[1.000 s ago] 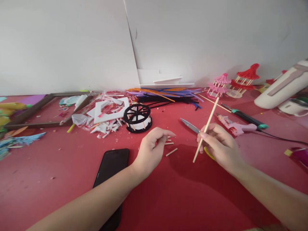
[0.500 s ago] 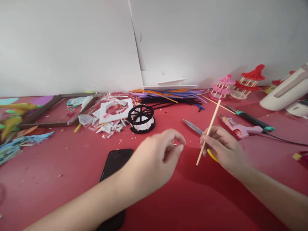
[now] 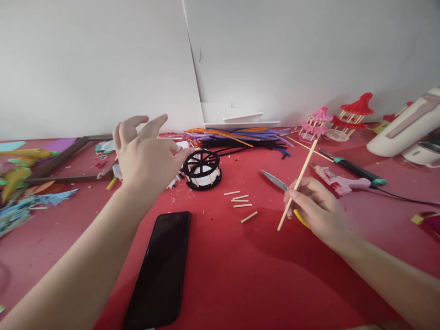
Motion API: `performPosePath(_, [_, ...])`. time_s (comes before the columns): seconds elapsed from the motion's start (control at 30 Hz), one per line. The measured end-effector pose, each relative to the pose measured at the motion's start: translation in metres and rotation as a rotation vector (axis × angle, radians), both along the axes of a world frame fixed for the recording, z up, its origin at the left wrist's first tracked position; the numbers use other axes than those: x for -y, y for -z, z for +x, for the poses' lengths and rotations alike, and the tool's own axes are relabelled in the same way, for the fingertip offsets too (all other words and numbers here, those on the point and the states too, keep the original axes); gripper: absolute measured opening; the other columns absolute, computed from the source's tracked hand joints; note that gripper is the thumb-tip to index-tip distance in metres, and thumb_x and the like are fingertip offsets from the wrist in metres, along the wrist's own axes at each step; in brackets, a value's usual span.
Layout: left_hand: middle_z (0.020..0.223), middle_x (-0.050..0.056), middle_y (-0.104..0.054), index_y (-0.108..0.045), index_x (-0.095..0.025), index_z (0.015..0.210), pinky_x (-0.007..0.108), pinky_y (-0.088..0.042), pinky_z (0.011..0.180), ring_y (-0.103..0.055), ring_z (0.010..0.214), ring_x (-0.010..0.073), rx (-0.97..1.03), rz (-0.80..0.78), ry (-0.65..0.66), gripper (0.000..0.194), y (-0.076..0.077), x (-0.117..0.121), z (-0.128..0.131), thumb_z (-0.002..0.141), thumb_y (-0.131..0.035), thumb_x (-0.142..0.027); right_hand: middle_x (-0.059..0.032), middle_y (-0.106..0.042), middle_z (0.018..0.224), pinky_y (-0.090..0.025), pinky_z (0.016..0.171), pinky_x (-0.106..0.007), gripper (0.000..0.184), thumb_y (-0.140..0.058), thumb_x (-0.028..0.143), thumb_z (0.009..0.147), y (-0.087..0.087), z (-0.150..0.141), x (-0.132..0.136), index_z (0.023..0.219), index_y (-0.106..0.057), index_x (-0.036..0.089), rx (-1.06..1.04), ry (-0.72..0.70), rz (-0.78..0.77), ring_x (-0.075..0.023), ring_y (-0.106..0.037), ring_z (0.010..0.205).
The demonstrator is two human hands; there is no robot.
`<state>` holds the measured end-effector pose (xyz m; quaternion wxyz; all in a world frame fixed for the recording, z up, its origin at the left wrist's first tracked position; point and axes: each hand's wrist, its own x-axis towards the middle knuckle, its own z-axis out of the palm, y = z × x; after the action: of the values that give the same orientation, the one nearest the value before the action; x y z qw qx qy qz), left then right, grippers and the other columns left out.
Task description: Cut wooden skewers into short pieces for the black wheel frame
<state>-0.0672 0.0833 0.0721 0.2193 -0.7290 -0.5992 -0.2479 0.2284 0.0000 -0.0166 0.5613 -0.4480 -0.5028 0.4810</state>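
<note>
My left hand (image 3: pixel 147 160) is raised with its fingers apart and nothing in them, in front of the pile of plastic scraps and just left of a small black wheel-topped frame (image 3: pixel 202 169) on short wooden posts. My right hand (image 3: pixel 312 206) pinches a thin wooden stick (image 3: pixel 298 183) that slants up to the right. Scissors lie beneath that hand; their blade (image 3: pixel 274 180) and a bit of yellow handle (image 3: pixel 301 218) show, the rest is hidden. Several short cut stick pieces (image 3: pixel 242 205) lie on the red table between the hands.
A black phone (image 3: pixel 161 270) lies near my left forearm. Colourful pipe cleaners (image 3: pixel 237 136) are heaped along the wall. At right are a pink glue gun (image 3: pixel 340 180), a black-and-green soldering-iron-like tool (image 3: pixel 357 170), and pink (image 3: pixel 316 123) and red (image 3: pixel 354 114) pagoda models. A brown frame (image 3: pixel 65 160) sits left.
My left hand has swung from above the cut pieces up and left, its fingers spreading, uncovering the pieces and more of the phone. My right hand keeps its stick nearly in place.
</note>
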Motion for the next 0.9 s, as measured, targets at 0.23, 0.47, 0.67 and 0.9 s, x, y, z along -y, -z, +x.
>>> performPosePath(0.23, [0.153,0.006,-0.029,-0.061,-0.025,0.117,0.056,-0.028,0.11,-0.03,0.136,0.0363,0.032,-0.188,0.175,0.04,0.001,-0.006,-0.001,0.084,-0.058,-0.049,0.0024,-0.061,0.068,-0.049,0.046,-0.025,0.011,-0.061,0.03,0.086,0.003,0.001,-0.001,0.085,-0.054,0.023,0.014,-0.015,0.003,-0.0108,-0.057,0.05])
performPosePath(0.47, [0.14,-0.003,-0.049,-0.074,-0.029,0.082,0.048,-0.043,0.101,-0.043,0.128,0.0304,-0.19,-0.388,0.364,0.015,0.013,-0.015,-0.003,0.079,-0.067,-0.042,0.0026,-0.061,0.069,-0.051,0.049,-0.024,0.01,-0.06,0.03,0.087,0.001,-0.002,0.002,0.085,-0.054,0.022,0.077,-0.032,-0.001,-0.0098,-0.058,0.05])
performPosePath(0.67, [0.13,0.001,-0.059,-0.072,-0.024,0.087,0.048,-0.044,0.099,-0.051,0.12,0.0281,-0.12,-0.217,0.34,0.016,0.017,-0.014,0.005,0.086,-0.059,-0.033,0.0033,-0.062,0.069,-0.051,0.05,-0.023,0.01,-0.06,0.03,0.088,0.004,0.0,0.003,0.087,-0.054,0.023,0.082,-0.059,-0.007,-0.0094,-0.058,0.05])
performPosePath(0.9, [0.116,0.002,-0.066,-0.067,-0.023,0.084,0.042,-0.044,0.099,-0.057,0.11,0.0235,0.007,0.003,0.43,0.012,0.015,-0.012,0.008,0.088,-0.057,-0.03,0.0031,-0.062,0.07,-0.051,0.049,-0.024,0.011,-0.061,0.031,0.087,0.003,-0.001,0.001,0.086,-0.054,0.022,0.09,-0.048,-0.015,-0.0097,-0.059,0.05])
